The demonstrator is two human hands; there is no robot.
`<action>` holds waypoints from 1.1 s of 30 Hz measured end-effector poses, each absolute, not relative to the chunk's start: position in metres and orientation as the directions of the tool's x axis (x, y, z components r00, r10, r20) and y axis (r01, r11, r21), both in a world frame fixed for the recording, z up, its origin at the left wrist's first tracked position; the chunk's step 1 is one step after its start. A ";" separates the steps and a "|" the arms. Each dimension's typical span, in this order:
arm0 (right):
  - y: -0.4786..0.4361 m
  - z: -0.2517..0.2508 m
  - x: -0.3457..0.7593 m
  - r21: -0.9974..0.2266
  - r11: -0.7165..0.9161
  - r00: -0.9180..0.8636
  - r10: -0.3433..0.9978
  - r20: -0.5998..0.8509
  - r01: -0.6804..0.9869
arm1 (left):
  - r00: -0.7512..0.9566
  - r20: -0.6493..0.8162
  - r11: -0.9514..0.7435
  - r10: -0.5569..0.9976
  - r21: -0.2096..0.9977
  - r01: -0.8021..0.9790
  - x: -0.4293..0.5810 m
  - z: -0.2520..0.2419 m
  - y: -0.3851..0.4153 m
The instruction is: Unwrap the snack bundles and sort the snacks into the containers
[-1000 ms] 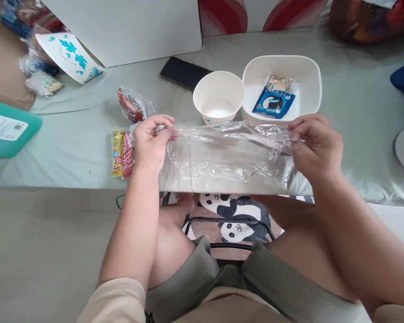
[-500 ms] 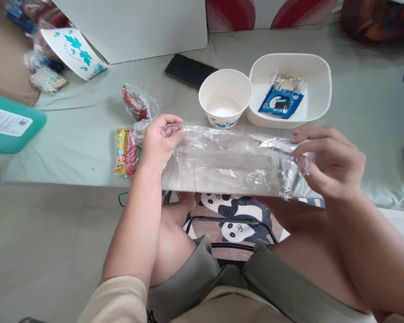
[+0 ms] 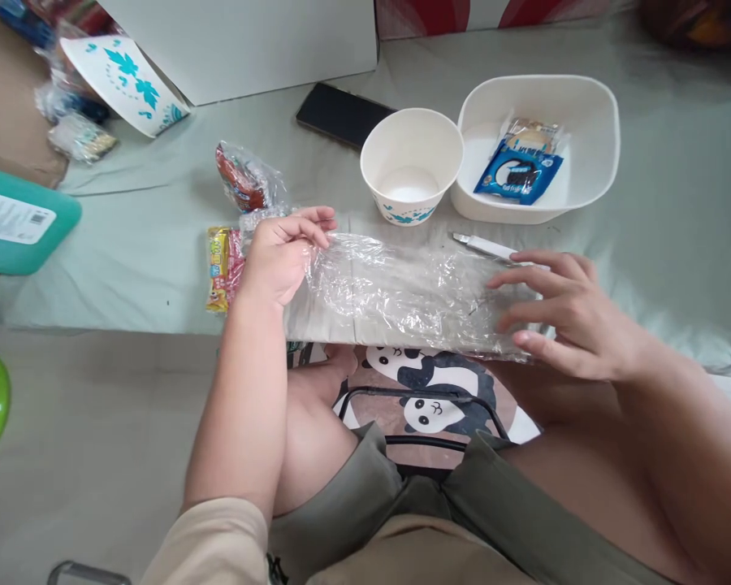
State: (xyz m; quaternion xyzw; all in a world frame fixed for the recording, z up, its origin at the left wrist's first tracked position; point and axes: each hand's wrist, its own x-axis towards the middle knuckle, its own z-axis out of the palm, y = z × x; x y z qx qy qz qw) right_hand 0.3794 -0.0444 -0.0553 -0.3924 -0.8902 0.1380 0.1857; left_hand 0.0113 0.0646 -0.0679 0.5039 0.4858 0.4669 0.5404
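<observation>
A clear plastic bag (image 3: 402, 284) lies spread along the front edge of the cloth-covered surface. My left hand (image 3: 286, 252) pinches its upper left corner, the fingers curled. Over the bag's right end, my right hand (image 3: 564, 313) is open with its fingers apart, resting on or just above the film. A slim white tool with a metal tip (image 3: 484, 246), like a craft knife, lies just behind the bag, partly hidden by my right fingers. Behind it stands a white paper bowl (image 3: 411, 154) beside a white tub (image 3: 536, 207) holding a blue snack packet (image 3: 517, 172).
A black phone (image 3: 344, 115) lies behind the bowl. Left of my left hand are a yellow snack packet (image 3: 218, 268) and a red one in clear wrap (image 3: 240, 179). A tipped paper bowl (image 3: 125, 85), a white box (image 3: 249, 41) and a green container (image 3: 24, 219) stand farther left.
My right hand has let go of the bag's right end and its fingers have spread. The bag has come down flatter, and the slim white tool now shows behind it.
</observation>
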 end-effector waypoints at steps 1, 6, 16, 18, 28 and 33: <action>-0.043 -0.055 0.378 -0.379 0.647 -0.577 0.762 0.293 0.662 | 0.117 -0.077 0.081 0.990 0.996 -0.028 0.010 -0.067 0.065; -0.031 -0.048 0.354 -0.350 0.463 -0.197 0.787 0.584 0.814 | 0.279 -0.221 0.262 0.935 0.958 -0.120 0.003 -0.063 0.063; -0.003 -0.058 0.283 -0.585 0.561 -0.534 0.810 0.242 0.586 | 0.426 -0.146 0.035 0.893 0.966 0.258 0.010 -0.067 0.040; -0.003 -0.060 0.276 -0.612 0.503 -0.551 0.824 0.129 0.610 | 0.430 -0.223 0.126 0.875 0.962 0.243 0.014 -0.060 0.038; -0.010 -0.035 0.294 -0.841 0.122 -0.285 0.958 -0.040 0.527 | 0.150 -0.080 0.104 0.986 0.981 -0.166 0.023 -0.054 0.055; -0.014 -0.046 0.297 -0.975 -0.090 -0.127 0.985 -0.117 0.203 | 0.288 -0.160 0.219 0.944 0.958 -0.187 0.045 -0.067 0.049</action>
